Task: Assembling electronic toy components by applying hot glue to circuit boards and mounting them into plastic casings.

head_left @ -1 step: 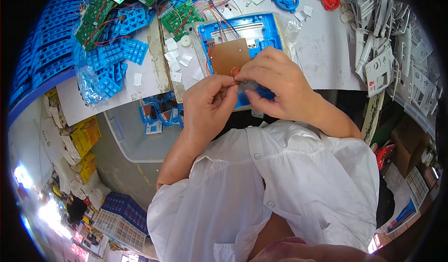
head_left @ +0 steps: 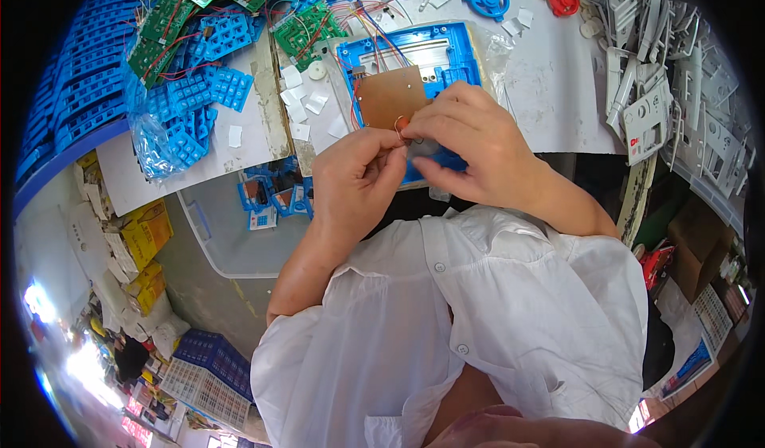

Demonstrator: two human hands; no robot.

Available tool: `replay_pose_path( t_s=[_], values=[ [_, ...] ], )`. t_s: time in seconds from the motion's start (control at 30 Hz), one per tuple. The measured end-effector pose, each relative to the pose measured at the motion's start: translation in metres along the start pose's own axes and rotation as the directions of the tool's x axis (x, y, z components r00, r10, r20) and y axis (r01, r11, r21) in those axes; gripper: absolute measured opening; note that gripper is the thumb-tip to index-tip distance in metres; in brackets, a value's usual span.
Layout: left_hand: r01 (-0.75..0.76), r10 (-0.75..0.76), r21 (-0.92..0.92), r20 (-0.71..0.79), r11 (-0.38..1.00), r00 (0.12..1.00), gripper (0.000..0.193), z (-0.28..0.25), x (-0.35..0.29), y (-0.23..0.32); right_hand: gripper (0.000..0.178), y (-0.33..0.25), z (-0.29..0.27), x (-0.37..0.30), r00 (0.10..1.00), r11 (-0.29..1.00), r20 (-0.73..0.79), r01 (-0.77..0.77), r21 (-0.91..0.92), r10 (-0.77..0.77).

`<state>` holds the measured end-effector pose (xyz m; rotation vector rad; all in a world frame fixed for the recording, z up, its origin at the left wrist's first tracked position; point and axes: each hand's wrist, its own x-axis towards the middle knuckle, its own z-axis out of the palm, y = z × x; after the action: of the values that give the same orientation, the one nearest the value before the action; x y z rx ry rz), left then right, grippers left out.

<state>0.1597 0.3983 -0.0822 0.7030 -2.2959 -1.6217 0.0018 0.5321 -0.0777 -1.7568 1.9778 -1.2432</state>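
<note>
My left hand [head_left: 358,169] is closed, its thumb and forefinger pinching the end of a thin reddish wire [head_left: 399,121]. From the right, my right hand [head_left: 474,141] meets it, the curled fingertips at the same wire and the thumb held lower, apart from them. Just beyond my fingers a brown circuit board [head_left: 389,96] lies over a blue plastic casing [head_left: 458,45], and several coloured wires run from its far side. My hands cover the near part of the casing, and the wire's exact end is too small to make out.
Green circuit boards [head_left: 307,33] and blue keypad pieces [head_left: 191,89] pile up at the left. White plastic parts [head_left: 649,113] heap at the right. Small white pieces [head_left: 295,105] lie beside the casing. Below the table edge stands a grey bin [head_left: 215,241] holding blue parts.
My right thumb has shifted very slightly. Otherwise the hands, wire and casing look the same.
</note>
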Motion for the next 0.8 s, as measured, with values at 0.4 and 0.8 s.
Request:
replay_pose_path(
  t_s=[0.4, 0.8],
  values=[
    [-0.009, 0.008, 0.034, 0.034, 0.999, 0.999, 0.004, -0.001, 0.001, 0.007, 0.019, -0.003, 0.017, -0.005, 0.981, 0.988, -0.179, 0.053, -0.146, -0.079],
    [0.083, -0.079, -0.056, 0.078, 0.995, 0.994, 0.005, -0.009, 0.014, 0.007, 0.03, 0.008, 0.009, -0.004, 0.992, 0.991, -0.039, 0.118, -0.064, -0.12]
  ],
)
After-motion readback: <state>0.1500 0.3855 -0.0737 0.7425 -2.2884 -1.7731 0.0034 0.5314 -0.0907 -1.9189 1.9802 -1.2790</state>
